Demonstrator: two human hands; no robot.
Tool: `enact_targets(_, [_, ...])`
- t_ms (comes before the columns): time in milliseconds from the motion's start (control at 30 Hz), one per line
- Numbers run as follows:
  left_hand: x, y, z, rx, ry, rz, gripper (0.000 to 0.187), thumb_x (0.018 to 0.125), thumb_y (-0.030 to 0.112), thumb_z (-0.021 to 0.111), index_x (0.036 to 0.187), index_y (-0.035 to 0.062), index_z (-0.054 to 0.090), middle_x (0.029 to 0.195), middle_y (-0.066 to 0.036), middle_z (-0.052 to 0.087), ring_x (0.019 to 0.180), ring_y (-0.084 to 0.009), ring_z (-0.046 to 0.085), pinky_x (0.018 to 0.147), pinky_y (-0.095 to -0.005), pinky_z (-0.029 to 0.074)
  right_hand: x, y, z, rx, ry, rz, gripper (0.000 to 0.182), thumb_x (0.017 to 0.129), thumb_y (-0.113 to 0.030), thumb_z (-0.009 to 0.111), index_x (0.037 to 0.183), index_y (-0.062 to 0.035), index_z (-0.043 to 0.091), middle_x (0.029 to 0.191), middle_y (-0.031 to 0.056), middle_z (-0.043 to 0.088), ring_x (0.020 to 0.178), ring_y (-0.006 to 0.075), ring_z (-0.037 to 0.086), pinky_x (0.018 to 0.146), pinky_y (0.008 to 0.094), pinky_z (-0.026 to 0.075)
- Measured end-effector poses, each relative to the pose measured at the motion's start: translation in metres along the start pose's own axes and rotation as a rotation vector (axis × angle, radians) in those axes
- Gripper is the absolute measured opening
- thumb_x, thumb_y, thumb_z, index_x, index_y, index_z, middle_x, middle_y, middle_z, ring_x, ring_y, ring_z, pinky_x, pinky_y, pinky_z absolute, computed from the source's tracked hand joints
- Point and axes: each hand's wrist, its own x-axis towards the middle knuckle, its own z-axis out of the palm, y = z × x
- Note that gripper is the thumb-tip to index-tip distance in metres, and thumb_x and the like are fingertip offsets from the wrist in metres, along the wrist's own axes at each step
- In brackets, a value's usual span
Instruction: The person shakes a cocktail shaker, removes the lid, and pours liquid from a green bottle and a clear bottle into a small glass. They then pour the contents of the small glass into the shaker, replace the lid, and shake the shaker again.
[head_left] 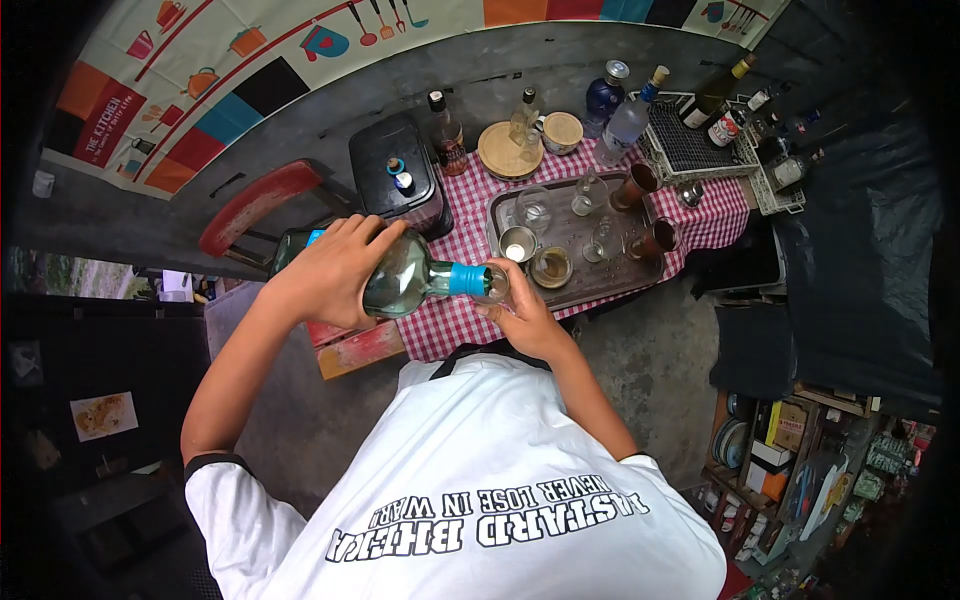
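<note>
White shirt (500, 430) closest, then green-tinted bottle (398, 285), tipped nearly flat, left hand (340, 268) wrapped round body. Mouth right at small glass (496, 285), right hand (527, 318) gripping that. Risk imo: steeper tilt could overfill small glass; loose left grip could drop bottle near tray (615, 277).

Two hands (340, 265), perhaps a dozen bottles (395, 280)

Soft light reaches the tablecloth (430, 338); past its left edge, daylight shows in an opening (75, 270). Beyond the right edge, black sheeting (860, 190) catches a dull sheen — the view's corners sink black, the banner (222, 120) bows with distortion, shelf clutter (888, 455) looks soft.
</note>
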Motion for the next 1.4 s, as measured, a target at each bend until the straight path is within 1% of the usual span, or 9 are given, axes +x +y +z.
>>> enact_targets(233, [0.001, 0.000, -0.001, -0.017, -0.039, -0.027, 0.110, 0.046, 0.025, 0.083, 0.143, -0.0018, 0.037, 0.130, -0.024, 0.048, 0.122, -0.0401, 0.048, 0.106, -0.0453, 0.039, 0.001, -0.002, 0.000, 0.089, -0.007, 0.020, 0.055, 0.092, -0.008, 0.065, 0.138, -0.0062, 0.035, 0.125, 0.0125, 0.052, 0.116, 0.0203, 0.056, 0.101, 0.0370, 0.046])
enact_targets(300, [0.000, -0.001, 0.000, 0.021, 0.045, 0.028, 0.107, 0.047, 0.023, 0.083, 0.142, -0.0031, 0.039, 0.122, -0.022, 0.053, 0.114, -0.0375, 0.053, 0.101, -0.0440, 0.042, 0.002, 0.000, 0.000, 0.109, -0.016, 0.028, 0.054, 0.093, -0.009, 0.065, 0.138, -0.0064, 0.035, 0.125, 0.0123, 0.052, 0.116, 0.0204, 0.056, 0.101, 0.0370, 0.046])
enact_targets(467, [-0.001, -0.002, 0.001, 0.023, 0.059, 0.034, 0.105, 0.049, 0.022, 0.082, 0.142, -0.0034, 0.040, 0.122, -0.022, 0.053, 0.114, -0.0375, 0.053, 0.101, -0.0442, 0.042, 0.003, 0.006, 0.001, 0.081, -0.016, 0.017, 0.054, 0.093, -0.011, 0.065, 0.138, -0.0072, 0.035, 0.125, 0.0117, 0.052, 0.116, 0.0207, 0.056, 0.101, 0.0370, 0.046])
enact_targets(533, [-0.001, -0.002, 0.001, 0.020, 0.061, 0.034, 0.105, 0.050, 0.022, 0.082, 0.142, -0.0036, 0.040, 0.123, -0.023, 0.053, 0.114, -0.0376, 0.053, 0.101, -0.0442, 0.042, 0.004, 0.001, 0.001, 0.152, -0.023, 0.029, 0.057, 0.095, -0.016, 0.068, 0.139, -0.0041, 0.035, 0.120, 0.0060, 0.050, 0.111, 0.0139, 0.053, 0.099, 0.0319, 0.044])
enact_targets(633, [-0.001, -0.002, 0.001, -0.043, -0.018, -0.028, 0.111, 0.047, 0.026, 0.084, 0.144, -0.0018, 0.036, 0.133, -0.025, 0.047, 0.124, -0.0419, 0.047, 0.107, -0.0462, 0.038, 0.004, 0.002, 0.001, 0.151, -0.025, 0.035, 0.055, 0.093, -0.012, 0.066, 0.138, -0.0074, 0.035, 0.124, 0.0104, 0.053, 0.115, 0.0196, 0.056, 0.100, 0.0361, 0.045])
enact_targets(1033, [-0.012, -0.006, 0.015, -0.173, 0.004, -0.053, 0.110, 0.048, 0.031, 0.083, 0.143, -0.0011, 0.036, 0.125, -0.022, 0.049, 0.118, -0.0407, 0.051, 0.101, -0.0451, 0.043, 0.005, -0.006, 0.004, 0.292, -0.056, 0.023, 0.055, 0.093, -0.009, 0.067, 0.138, -0.0059, 0.035, 0.123, 0.0085, 0.053, 0.115, 0.0168, 0.056, 0.100, 0.0350, 0.045])
enact_targets(1200, [-0.020, -0.008, 0.018, -0.194, -0.008, -0.052, 0.113, 0.048, 0.033, 0.082, 0.144, -0.0016, 0.034, 0.123, -0.021, 0.050, 0.115, -0.0401, 0.052, 0.099, -0.0442, 0.044, 0.005, -0.004, 0.007, 0.228, -0.075, 0.002, 0.055, 0.093, -0.010, 0.067, 0.138, -0.0050, 0.035, 0.123, 0.0080, 0.053, 0.115, 0.0167, 0.056, 0.100, 0.0348, 0.046])
enact_targets(1300, [-0.024, -0.005, 0.013, -0.196, 0.010, -0.028, 0.106, 0.052, 0.028, 0.082, 0.142, -0.0054, 0.037, 0.118, -0.022, 0.053, 0.108, -0.0382, 0.055, 0.098, -0.0434, 0.045, 0.003, -0.008, 0.010, 0.272, -0.095, 0.022, 0.055, 0.094, -0.013, 0.067, 0.138, -0.0047, 0.035, 0.123, 0.0075, 0.052, 0.115, 0.0164, 0.055, 0.100, 0.0346, 0.046])
enact_targets(1400, [-0.027, -0.005, 0.012, -0.199, -0.031, -0.065, 0.111, 0.048, 0.032, 0.082, 0.143, -0.0019, 0.036, 0.124, -0.022, 0.050, 0.115, -0.0400, 0.052, 0.099, -0.0435, 0.043, 0.003, -0.008, 0.012, 0.293, -0.113, 0.036, 0.055, 0.094, -0.014, 0.067, 0.138, -0.0046, 0.036, 0.124, 0.0073, 0.052, 0.114, 0.0161, 0.055, 0.100, 0.0343, 0.046])
